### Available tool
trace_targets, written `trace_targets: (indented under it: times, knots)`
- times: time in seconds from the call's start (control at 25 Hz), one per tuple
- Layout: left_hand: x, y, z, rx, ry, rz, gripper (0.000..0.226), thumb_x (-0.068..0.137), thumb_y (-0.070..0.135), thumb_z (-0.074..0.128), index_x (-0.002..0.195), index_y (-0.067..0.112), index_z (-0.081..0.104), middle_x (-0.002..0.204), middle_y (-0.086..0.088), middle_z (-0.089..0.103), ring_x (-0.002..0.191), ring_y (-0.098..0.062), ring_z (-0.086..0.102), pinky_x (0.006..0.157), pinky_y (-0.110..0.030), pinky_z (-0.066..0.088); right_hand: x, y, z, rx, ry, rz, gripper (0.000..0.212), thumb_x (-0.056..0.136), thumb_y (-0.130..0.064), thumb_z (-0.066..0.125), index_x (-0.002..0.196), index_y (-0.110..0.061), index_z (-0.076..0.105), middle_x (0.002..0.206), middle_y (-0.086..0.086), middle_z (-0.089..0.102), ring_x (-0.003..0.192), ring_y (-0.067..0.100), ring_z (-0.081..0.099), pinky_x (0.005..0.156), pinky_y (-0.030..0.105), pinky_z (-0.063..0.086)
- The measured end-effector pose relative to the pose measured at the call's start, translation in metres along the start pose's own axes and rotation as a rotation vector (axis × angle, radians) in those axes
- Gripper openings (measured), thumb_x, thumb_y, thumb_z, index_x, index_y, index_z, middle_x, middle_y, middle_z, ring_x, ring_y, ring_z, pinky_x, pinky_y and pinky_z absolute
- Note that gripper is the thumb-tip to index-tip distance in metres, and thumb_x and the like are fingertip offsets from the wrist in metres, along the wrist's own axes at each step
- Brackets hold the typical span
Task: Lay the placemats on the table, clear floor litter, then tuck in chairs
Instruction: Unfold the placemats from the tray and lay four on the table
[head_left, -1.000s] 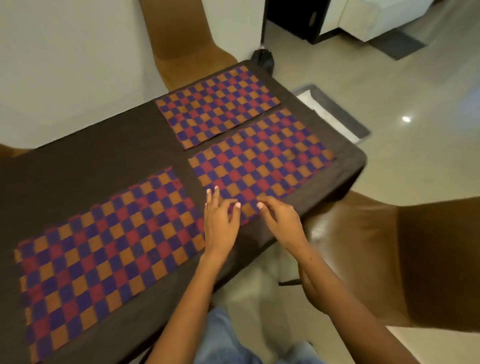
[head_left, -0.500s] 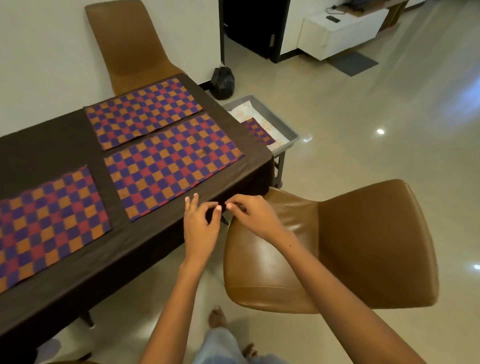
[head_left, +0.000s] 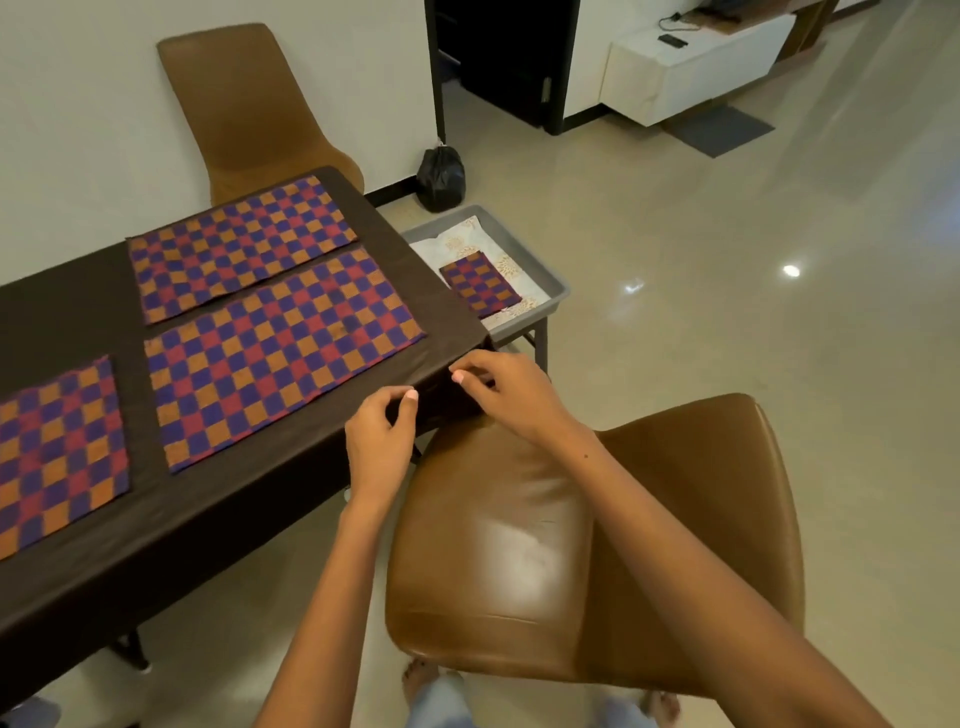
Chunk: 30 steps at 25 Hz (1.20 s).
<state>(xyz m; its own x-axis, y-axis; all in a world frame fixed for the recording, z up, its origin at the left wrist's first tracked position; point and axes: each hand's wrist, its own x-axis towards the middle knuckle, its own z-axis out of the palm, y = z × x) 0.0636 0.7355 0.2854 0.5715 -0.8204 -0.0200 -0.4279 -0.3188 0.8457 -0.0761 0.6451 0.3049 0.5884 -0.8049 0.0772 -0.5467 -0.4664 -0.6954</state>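
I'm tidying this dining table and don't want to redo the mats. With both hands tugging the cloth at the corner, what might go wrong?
1. Both hands, left and right, pinch the tablecloth edge; a hard pull may shift the near placemat out of line.
2. The chair sits close against that corner, so pushing it in could catch the hanging cloth.
3. A folded mat remains in the tray and may be forgotten.

Soft, even indoor light fills the room, with no hard shadows. Far right of the right hand (head_left: 511, 395), the glossy beige tiled floor (head_left: 727, 291) carries small white glare spots. Just below that hand, the brown leather chair seat (head_left: 498, 561) shows a pale sheen. Straight lines bow toward the edges; the picture is slightly soft throughout.
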Motion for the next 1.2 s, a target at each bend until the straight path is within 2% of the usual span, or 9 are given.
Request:
trace_targets:
  times: [0.08,0.16,0.28,0.48,0.72,0.88,0.96,1.08,1.2]
  knots:
    - [-0.011,0.022,0.035,-0.03,0.074,-0.055,0.023,0.096,0.026,0.05,0.111,0.015,0.064,0.091,0.009,0.062,0.077,0.006,0.06,0.068,-0.016,0.043,-0.002,0.034,-0.03,0.004,-0.029,-0.041,0.025,0.096,-0.027,0.051,0.112,-0.016,0.066,0.106,0.0,0.07,0.098,0.012,0.064,0.084,0.031,0.054]
    - [-0.029,0.04,0.071,-0.079,0.185,-0.121,0.021,0.096,0.025,0.051,0.11,0.015,0.064,0.088,0.009,0.063,0.067,0.012,0.056,0.068,-0.016,0.042,-0.006,0.065,-0.057,-0.008,-0.082,-0.105,0.024,0.096,-0.028,0.051,0.111,-0.016,0.066,0.104,0.0,0.071,0.096,0.011,0.064,0.084,0.032,0.054]
    - [-0.06,0.064,0.113,-0.087,0.3,-0.194,0.024,0.096,0.024,0.051,0.112,0.013,0.065,0.103,0.003,0.064,0.077,0.01,0.049,0.07,-0.011,0.037,-0.018,0.103,-0.083,-0.004,-0.155,-0.176,0.024,0.096,-0.028,0.052,0.111,-0.018,0.067,0.104,-0.002,0.071,0.096,0.01,0.064,0.084,0.034,0.055]
    - [-0.076,0.091,0.144,-0.084,0.404,-0.24,0.023,0.096,0.025,0.051,0.111,0.014,0.064,0.096,0.004,0.064,0.071,0.003,0.05,0.062,-0.008,0.037,-0.017,0.123,-0.097,0.015,-0.23,-0.238,0.023,0.096,-0.028,0.052,0.11,-0.019,0.068,0.102,-0.003,0.071,0.094,0.008,0.063,0.085,0.034,0.055]
    - [-0.038,0.101,0.155,-0.065,0.437,-0.229,0.025,0.096,0.026,0.051,0.113,0.013,0.064,0.11,-0.001,0.066,0.097,-0.003,0.051,0.08,-0.018,0.038,0.027,0.122,-0.099,0.079,-0.212,-0.228,0.021,0.095,-0.024,0.054,0.108,-0.016,0.068,0.101,-0.001,0.07,0.091,0.008,0.061,0.082,0.028,0.052]
    - [-0.016,0.109,0.183,-0.036,0.498,-0.281,0.025,0.096,0.026,0.051,0.113,0.013,0.064,0.111,-0.001,0.066,0.1,-0.006,0.055,0.075,-0.013,0.037,0.062,0.15,-0.107,0.082,-0.275,-0.256,0.022,0.095,-0.024,0.054,0.109,-0.016,0.068,0.102,0.0,0.07,0.093,0.01,0.062,0.084,0.028,0.052]
    - [0.001,0.117,0.204,-0.055,0.529,-0.308,0.025,0.096,0.025,0.051,0.112,0.012,0.064,0.109,-0.003,0.067,0.103,-0.012,0.058,0.078,-0.018,0.04,0.088,0.17,-0.116,0.056,-0.325,-0.288,0.021,0.095,-0.025,0.054,0.108,-0.016,0.068,0.102,0.0,0.07,0.093,0.01,0.062,0.083,0.028,0.053]
    - [0.042,0.14,0.248,-0.065,0.601,-0.386,0.025,0.095,0.026,0.051,0.109,0.011,0.064,0.101,-0.003,0.067,0.092,-0.012,0.062,0.076,-0.023,0.047,0.137,0.211,-0.136,0.01,-0.404,-0.35,0.021,0.095,-0.025,0.053,0.105,-0.016,0.069,0.1,0.001,0.071,0.09,0.013,0.063,0.077,0.028,0.053]
    - [0.093,0.169,0.301,-0.046,0.59,-0.43,0.023,0.095,0.026,0.052,0.109,0.013,0.063,0.099,-0.002,0.067,0.091,-0.015,0.065,0.079,-0.028,0.053,0.188,0.257,-0.162,-0.053,-0.484,-0.391,0.022,0.095,-0.026,0.052,0.104,-0.014,0.068,0.099,0.004,0.071,0.088,0.017,0.064,0.076,0.035,0.055]
